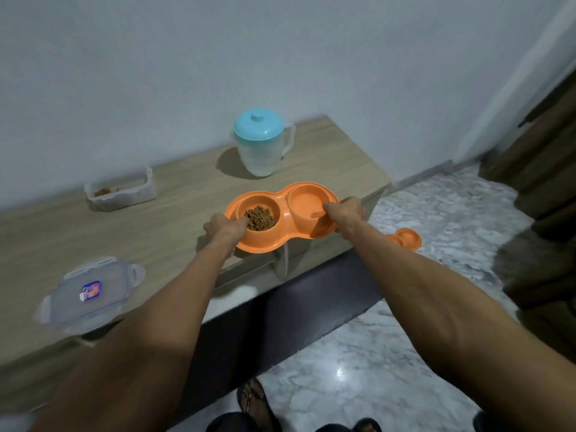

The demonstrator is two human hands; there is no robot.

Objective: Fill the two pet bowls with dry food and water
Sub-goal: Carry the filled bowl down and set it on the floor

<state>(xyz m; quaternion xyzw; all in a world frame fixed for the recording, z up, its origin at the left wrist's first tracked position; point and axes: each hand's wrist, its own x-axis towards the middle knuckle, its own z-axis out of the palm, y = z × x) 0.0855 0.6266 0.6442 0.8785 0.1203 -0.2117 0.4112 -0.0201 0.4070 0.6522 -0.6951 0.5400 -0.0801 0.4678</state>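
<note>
We're gripping the bowl [282, 210] by both ends: left hand [223, 227] at the kibble [260, 218] side, right hand [346, 210] at the other. Its long axis runs hand to hand, overhanging the counter [174, 213] edge.

Dim, cool indoor light gives the wall [280, 51] a bluish-grey cast. The jug [261, 145] throws a soft shadow to its left on the counter [174, 194], so light comes from the right of the frame. One small glint sits on the marble floor [339, 374] (lower centre). Wide-angle bending curves the upper right corner. The lid [90, 291] at lower left and the dark shape at the right edge look smeared.
</note>
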